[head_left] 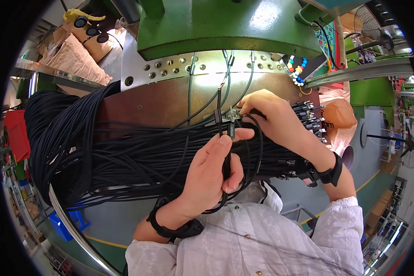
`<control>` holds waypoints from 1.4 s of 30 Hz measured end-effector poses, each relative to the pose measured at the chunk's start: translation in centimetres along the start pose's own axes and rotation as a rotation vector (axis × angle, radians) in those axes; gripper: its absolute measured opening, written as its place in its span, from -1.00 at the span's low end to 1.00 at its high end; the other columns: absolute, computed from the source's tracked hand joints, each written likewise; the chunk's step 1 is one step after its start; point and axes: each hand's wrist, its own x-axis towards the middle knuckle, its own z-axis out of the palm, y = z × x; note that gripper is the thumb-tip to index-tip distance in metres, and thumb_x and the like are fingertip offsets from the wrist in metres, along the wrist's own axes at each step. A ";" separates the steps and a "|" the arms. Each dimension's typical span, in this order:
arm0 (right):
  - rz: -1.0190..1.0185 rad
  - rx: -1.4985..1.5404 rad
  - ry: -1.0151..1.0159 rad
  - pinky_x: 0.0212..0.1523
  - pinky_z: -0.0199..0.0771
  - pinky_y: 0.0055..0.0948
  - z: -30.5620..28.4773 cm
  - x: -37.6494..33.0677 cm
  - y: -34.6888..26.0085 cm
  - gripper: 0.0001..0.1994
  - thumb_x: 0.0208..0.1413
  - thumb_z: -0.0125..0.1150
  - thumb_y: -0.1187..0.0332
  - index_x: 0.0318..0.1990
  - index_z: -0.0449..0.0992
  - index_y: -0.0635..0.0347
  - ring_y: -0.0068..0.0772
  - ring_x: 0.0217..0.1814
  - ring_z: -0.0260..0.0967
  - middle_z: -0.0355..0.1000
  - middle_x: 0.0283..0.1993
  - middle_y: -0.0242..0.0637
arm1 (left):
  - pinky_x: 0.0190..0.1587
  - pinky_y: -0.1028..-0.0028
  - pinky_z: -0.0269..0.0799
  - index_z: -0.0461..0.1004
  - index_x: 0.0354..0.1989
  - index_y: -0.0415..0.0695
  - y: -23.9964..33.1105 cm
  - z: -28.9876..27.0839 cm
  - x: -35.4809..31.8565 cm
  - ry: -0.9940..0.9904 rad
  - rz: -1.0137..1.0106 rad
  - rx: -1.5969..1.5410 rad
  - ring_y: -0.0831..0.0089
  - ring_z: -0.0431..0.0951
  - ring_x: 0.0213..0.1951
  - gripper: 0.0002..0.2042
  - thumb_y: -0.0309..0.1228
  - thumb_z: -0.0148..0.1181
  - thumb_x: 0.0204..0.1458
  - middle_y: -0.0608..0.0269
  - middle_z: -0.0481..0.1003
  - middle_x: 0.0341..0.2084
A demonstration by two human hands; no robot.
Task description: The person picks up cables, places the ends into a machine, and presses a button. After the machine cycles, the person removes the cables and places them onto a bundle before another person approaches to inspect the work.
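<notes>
My left hand [209, 170] is closed round a black cable. The cable's black connector [231, 132] sticks up between thumb and index finger, pale print on its side. My right hand [274, 115] pinches a small plug end [233, 113] that looks metallic or clear, just above that connector; a black cable loops down from under its fingers. Whether the two pieces touch, I cannot tell. A slim black strip [218, 115] stands upright just left of the plug end. Beneath both hands lies a thick bundle of black cables [133, 156] across the brown work surface [142, 108].
A green machine block [230, 34] overhangs a perforated metal plate [170, 66] in front of me. Several cable ends with connectors [310, 117] gather at the right, by a brown paper bag [340, 119]. A bead string [297, 69] hangs near the plate. A curved metal rail [78, 239] runs lower left.
</notes>
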 end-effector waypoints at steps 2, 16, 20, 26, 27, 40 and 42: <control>-0.138 -0.099 0.064 -0.29 0.42 -0.34 -1.0 0.0 -1.4 -0.80 -0.23 0.26 0.61 -0.41 0.39 0.27 -0.18 -0.30 0.39 0.44 -0.26 -0.15 | -0.72 0.60 -0.01 0.29 -0.32 -0.19 0.1 0.0 0.5 0.005 -0.005 0.018 0.61 0.04 -0.81 -0.65 -0.19 -0.37 0.25 0.32 0.18 -0.87; -0.104 -0.056 0.198 -0.34 0.38 -0.40 -1.3 -2.7 1.7 -0.84 -0.14 0.20 0.60 -0.39 0.36 0.26 -0.21 -0.32 0.36 0.38 -0.32 -0.24 | -0.41 0.66 0.31 0.43 -0.19 -0.32 0.9 -0.4 -1.1 -0.161 0.221 0.773 0.63 0.43 -0.51 -0.73 -0.41 -0.18 0.19 0.24 0.47 -0.54; -0.169 -0.176 0.079 -0.34 0.38 -0.39 -2.0 -2.3 1.5 -0.82 -0.15 0.20 0.62 -0.39 0.34 0.25 -0.19 -0.33 0.35 0.37 -0.31 -0.22 | -0.42 0.68 0.30 0.45 -0.22 -0.32 0.9 0.2 -0.7 -0.140 0.098 0.634 0.66 0.42 -0.51 -0.73 -0.40 -0.19 0.20 0.27 0.47 -0.55; -0.166 -0.305 0.035 -0.35 0.38 -0.38 -4.3 -1.4 -1.1 -0.81 -0.16 0.20 0.61 -0.35 0.37 0.26 -0.19 -0.34 0.35 0.36 -0.32 -0.19 | -0.45 0.70 0.29 0.46 -0.26 -0.31 1.0 0.0 1.1 -0.182 0.010 0.616 0.68 0.40 -0.56 -0.72 -0.39 -0.18 0.20 0.30 0.46 -0.62; -0.191 -0.307 0.126 -0.36 0.38 -0.38 -4.9 -1.6 -2.1 -0.81 -0.16 0.19 0.61 -0.34 0.39 0.26 -0.19 -0.34 0.35 0.37 -0.32 -0.19 | -0.46 0.69 0.29 0.46 -0.29 -0.30 1.0 0.3 1.2 -0.185 -0.011 0.617 0.67 0.40 -0.57 -0.72 -0.38 -0.17 0.20 0.30 0.45 -0.64; 0.212 0.225 0.154 -0.25 0.39 -0.50 -2.6 -3.8 3.3 -0.85 -0.12 0.15 0.65 -0.34 0.41 0.31 -0.33 -0.25 0.41 0.45 -0.25 -0.20 | -0.48 0.66 0.35 0.51 -0.27 -0.28 3.2 1.9 1.2 -0.448 -0.156 0.809 0.65 0.47 -0.54 -0.75 -0.37 -0.07 0.15 0.27 0.50 -0.62; 0.207 0.236 0.126 -0.24 0.38 -0.51 -2.9 -3.6 3.4 -0.85 -0.12 0.15 0.66 -0.34 0.41 0.31 -0.35 -0.25 0.41 0.45 -0.24 -0.20 | -0.46 0.67 0.36 0.51 -0.25 -0.29 3.9 0.8 0.8 -0.440 -0.080 0.986 0.65 0.47 -0.54 -0.75 -0.38 -0.06 0.15 0.27 0.51 -0.62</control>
